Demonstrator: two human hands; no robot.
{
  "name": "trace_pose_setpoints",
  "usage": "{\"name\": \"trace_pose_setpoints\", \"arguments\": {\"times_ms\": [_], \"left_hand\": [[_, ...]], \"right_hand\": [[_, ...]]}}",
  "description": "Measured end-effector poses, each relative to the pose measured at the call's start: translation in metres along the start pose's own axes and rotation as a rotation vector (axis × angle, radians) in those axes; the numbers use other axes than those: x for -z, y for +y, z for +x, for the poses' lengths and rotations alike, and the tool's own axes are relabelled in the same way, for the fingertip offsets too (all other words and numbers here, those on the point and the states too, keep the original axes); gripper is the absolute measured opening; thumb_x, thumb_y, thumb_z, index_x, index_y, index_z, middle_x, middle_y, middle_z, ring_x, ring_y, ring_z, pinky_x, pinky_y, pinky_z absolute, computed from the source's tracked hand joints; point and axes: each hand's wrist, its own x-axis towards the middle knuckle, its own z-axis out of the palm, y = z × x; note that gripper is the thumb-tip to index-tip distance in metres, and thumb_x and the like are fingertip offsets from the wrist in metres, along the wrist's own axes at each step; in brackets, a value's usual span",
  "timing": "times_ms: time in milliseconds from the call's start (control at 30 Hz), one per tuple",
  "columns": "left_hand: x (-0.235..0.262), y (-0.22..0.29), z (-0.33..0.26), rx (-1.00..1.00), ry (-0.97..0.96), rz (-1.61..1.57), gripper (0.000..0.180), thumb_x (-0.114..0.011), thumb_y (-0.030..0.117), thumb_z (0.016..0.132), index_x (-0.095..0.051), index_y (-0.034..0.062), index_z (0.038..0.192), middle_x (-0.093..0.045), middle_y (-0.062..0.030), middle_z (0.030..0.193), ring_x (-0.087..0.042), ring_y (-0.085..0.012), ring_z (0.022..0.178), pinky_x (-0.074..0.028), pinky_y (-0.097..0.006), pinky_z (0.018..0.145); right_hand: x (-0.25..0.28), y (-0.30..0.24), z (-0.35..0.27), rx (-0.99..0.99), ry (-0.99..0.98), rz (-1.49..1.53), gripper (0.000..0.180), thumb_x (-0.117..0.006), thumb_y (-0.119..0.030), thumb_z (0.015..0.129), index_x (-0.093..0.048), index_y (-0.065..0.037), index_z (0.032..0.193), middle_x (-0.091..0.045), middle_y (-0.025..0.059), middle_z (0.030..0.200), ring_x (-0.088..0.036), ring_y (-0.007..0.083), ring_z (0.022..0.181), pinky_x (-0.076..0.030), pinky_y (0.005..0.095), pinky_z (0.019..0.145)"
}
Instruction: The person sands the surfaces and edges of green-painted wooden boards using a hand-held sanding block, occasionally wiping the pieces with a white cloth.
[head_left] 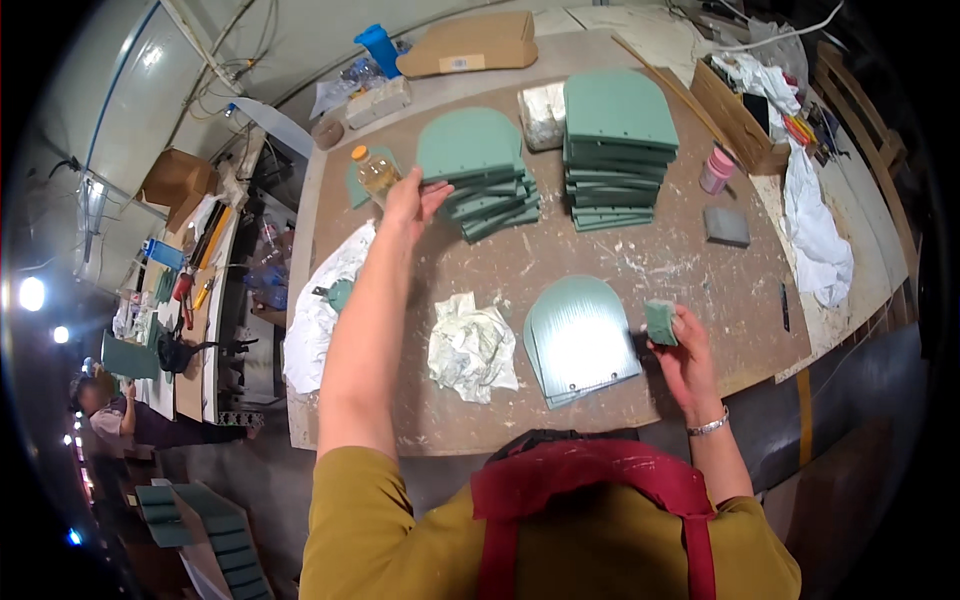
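Note:
My left hand [412,203] reaches to the near left corner of the left stack of rounded green panels [468,140]. Its thumb and fingers are at the edge of the top panel, pinching it. In my right hand [688,358] is a small green block [660,322], like a sanding block, held above the table. Between my arms lie two overlapping green panels [582,335]; the upper one shines with reflected light and has small holes along its near edge. A crumpled white cloth [470,347] rests to their left.
A taller panel stack [620,110] stands at the back right. Around it are a pink jar [716,171], a grey block [726,226] and a cardboard box [735,115]. A bottle with an orange cap [377,176] stands beside my left hand. Another person [120,410] is at far left.

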Motion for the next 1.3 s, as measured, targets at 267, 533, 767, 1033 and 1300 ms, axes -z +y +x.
{"name": "trace_pose_setpoints", "arguments": {"times_ms": [267, 533, 767, 1033, 1300], "left_hand": [[-0.052, -0.036, -0.14, -0.434, -0.083, 0.887, 0.032, -0.062, 0.033, 0.097, -0.061, 0.0058, 0.114, -0.068, -0.022, 0.103, -0.068, -0.038, 0.087, -0.052, -0.045, 0.077], [-0.013, -0.17, -0.242, -0.612, -0.254, 1.506, 0.062, -0.071, 0.039, 0.088, -0.053, 0.0115, 0.14, -0.046, -0.015, 0.149, -0.041, -0.0388, 0.137, -0.03, -0.06, 0.111], [0.031, -0.185, -0.265, -0.502, -0.269, 1.324, 0.048, -0.065, 0.031, 0.093, -0.057, 0.0108, 0.135, -0.059, -0.012, 0.137, -0.052, -0.0296, 0.13, -0.036, -0.048, 0.106], [0.05, -0.168, -0.281, -0.86, -0.114, 1.299, 0.036, -0.069, 0.019, 0.089, -0.064, 0.0089, 0.123, -0.063, -0.0075, 0.13, -0.06, -0.0278, 0.117, -0.043, -0.043, 0.096], [0.234, -0.045, -0.181, -0.739, 0.648, 0.914, 0.017, -0.063, 0.018, 0.096, -0.069, 0.0021, 0.097, -0.068, -0.014, 0.09, -0.065, -0.03, 0.08, -0.05, -0.038, 0.074]], "right_hand": [[0.038, 0.002, -0.007, 0.018, 0.102, 0.042, 0.033, -0.059, -0.02, 0.101, -0.056, -0.006, 0.13, -0.065, 0.0076, 0.12, -0.062, 0.0164, 0.105, -0.051, 0.0339, 0.089], [0.031, 0.018, 0.024, -0.135, -0.057, 0.09, 0.034, -0.06, -0.019, 0.101, -0.055, -0.007, 0.133, -0.063, 0.008, 0.126, -0.061, 0.0191, 0.11, -0.053, 0.0382, 0.09], [0.02, 0.029, 0.024, -0.251, -0.1, 0.011, 0.035, -0.061, -0.018, 0.101, -0.055, -0.008, 0.133, -0.063, 0.0092, 0.124, -0.06, 0.0205, 0.114, -0.055, 0.0378, 0.091], [-0.029, 0.041, 0.045, -0.402, -0.261, 0.07, 0.036, -0.054, -0.022, 0.104, -0.053, -0.003, 0.134, -0.064, 0.0146, 0.121, -0.067, 0.0264, 0.1, -0.059, 0.0373, 0.081], [-0.139, 0.098, 0.069, -0.697, -0.505, 0.17, 0.039, -0.05, -0.022, 0.106, -0.049, 0.002, 0.137, -0.064, 0.0213, 0.124, -0.068, 0.0313, 0.104, -0.059, 0.0374, 0.086]]}}
